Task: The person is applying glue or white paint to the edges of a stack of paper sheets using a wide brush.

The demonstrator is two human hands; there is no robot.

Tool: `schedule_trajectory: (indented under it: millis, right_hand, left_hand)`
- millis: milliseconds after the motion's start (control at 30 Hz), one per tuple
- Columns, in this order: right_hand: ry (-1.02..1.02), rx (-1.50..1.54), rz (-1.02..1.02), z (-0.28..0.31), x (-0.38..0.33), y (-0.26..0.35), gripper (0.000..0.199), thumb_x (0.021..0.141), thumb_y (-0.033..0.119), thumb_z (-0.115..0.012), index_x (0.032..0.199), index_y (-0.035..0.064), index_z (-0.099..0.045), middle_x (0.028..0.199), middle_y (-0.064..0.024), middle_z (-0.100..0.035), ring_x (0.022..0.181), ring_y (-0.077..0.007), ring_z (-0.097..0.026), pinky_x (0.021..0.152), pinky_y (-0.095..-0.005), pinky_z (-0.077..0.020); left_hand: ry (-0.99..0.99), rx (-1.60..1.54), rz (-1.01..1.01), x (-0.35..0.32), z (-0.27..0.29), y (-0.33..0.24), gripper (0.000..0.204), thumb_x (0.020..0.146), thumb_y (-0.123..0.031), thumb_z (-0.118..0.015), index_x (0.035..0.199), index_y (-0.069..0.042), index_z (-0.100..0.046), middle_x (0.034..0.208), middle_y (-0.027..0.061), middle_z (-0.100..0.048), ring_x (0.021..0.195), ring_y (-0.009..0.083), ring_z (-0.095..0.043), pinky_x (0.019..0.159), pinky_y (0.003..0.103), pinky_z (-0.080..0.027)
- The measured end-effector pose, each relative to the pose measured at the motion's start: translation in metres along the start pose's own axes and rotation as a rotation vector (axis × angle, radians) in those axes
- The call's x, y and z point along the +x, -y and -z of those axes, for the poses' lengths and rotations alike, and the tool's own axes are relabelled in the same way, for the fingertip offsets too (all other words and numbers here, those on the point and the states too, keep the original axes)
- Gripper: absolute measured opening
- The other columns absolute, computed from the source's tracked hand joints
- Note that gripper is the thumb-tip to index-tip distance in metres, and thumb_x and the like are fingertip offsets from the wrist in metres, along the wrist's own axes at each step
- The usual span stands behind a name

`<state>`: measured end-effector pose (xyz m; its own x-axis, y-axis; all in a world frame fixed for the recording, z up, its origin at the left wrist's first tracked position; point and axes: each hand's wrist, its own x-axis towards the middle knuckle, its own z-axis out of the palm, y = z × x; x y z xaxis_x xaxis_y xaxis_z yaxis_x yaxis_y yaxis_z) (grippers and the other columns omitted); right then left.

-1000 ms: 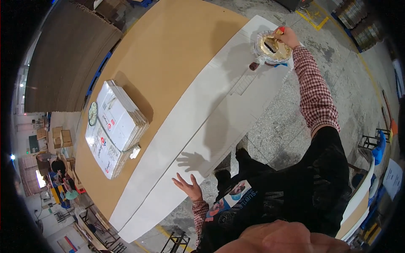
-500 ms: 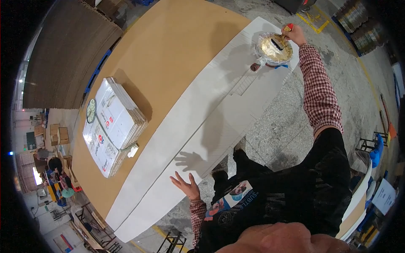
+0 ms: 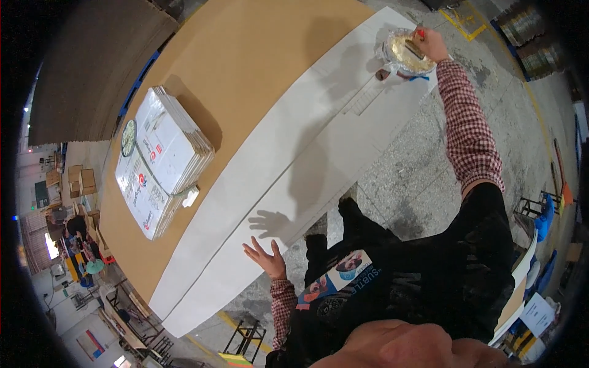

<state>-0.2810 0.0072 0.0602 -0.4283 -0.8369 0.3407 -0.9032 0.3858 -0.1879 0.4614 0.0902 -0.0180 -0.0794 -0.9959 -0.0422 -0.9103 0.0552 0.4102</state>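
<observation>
White sheet (image 3: 319,153) runs diagonally mid-frame; head view: right hand (image 3: 429,43) upper right has shifted slightly up over the glue bowl (image 3: 402,55), fingers clamped on a red-handled brush (image 3: 416,42), while left hand (image 3: 265,257) stays splayed at the sheet's lower edge.

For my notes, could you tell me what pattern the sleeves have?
A red-and-white check, clearest on the right sleeve in the head view.

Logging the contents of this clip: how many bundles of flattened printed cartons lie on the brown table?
1: a single strapped bundle of flattened cartons lies on the brown table, left of the long white board. Nothing suggests another, though the table's far end is out of view.
</observation>
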Motion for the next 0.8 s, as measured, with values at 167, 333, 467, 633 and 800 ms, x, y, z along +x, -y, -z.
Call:
schedule_trajectory:
  millis: [167,333,467,633,800]
  right_hand:
    - [0.012,0.408,-0.121,0.031,-0.001,-0.029,0.019,0.083,0.022,-0.065,0.093,0.0053,-0.065,0.085,-0.0139,-0.068,0.072,-0.0263,-0.065,0.064,-0.0344,-0.0525]
    - [-0.2,1.034,-0.464,0.086,-0.073,0.005,0.023,0.088,0.022,-0.062,0.094,-0.0006,-0.062,0.084,-0.0083,-0.066,0.073,-0.0175,-0.065,0.065,-0.0277,-0.0533]
    - [-0.408,1.498,-0.567,0.111,-0.171,0.062,0.02,0.088,0.02,-0.059,0.094,0.0006,-0.059,0.08,-0.0104,-0.065,0.071,-0.0227,-0.064,0.063,-0.0318,-0.0528]
    - [-0.525,1.836,-0.601,0.076,-0.315,0.241,0.018,0.09,0.018,-0.055,0.09,-0.0001,-0.058,0.086,-0.0097,-0.064,0.066,-0.0177,-0.063,0.062,-0.0309,-0.055]
    - [-0.529,2.012,-0.723,0.049,-0.433,0.389,0.019,0.091,0.02,-0.055,0.091,0.0013,-0.059,0.089,-0.0105,-0.065,0.069,-0.0164,-0.062,0.064,-0.0293,-0.0548]
  left_hand:
    - [0.036,0.149,-0.035,-0.008,0.014,0.085,0.069,0.086,-0.034,-0.064,0.143,-0.012,-0.031,0.148,0.0268,-0.013,0.135,0.0491,-0.014,0.104,0.059,-0.026]
    - [0.079,0.302,-0.029,0.011,0.054,0.193,0.066,0.084,-0.033,-0.065,0.139,-0.009,-0.037,0.147,0.0275,-0.017,0.135,0.0486,-0.016,0.103,0.057,-0.028]
    - [0.059,0.257,-0.304,0.089,0.068,0.246,0.058,0.085,-0.027,-0.063,0.135,-0.007,-0.042,0.146,0.0259,-0.022,0.135,0.0465,-0.017,0.107,0.055,-0.024]
    - [0.184,0.272,-0.693,0.165,0.1,0.278,0.048,0.085,-0.023,-0.063,0.127,-0.004,-0.049,0.136,0.0219,-0.04,0.129,0.0409,-0.032,0.106,0.052,-0.026]
    - [0.348,0.161,-0.905,0.133,0.126,0.315,0.073,0.072,-0.035,-0.074,0.131,-0.006,-0.044,0.128,0.021,-0.044,0.117,0.0373,-0.041,0.1,0.051,-0.029]
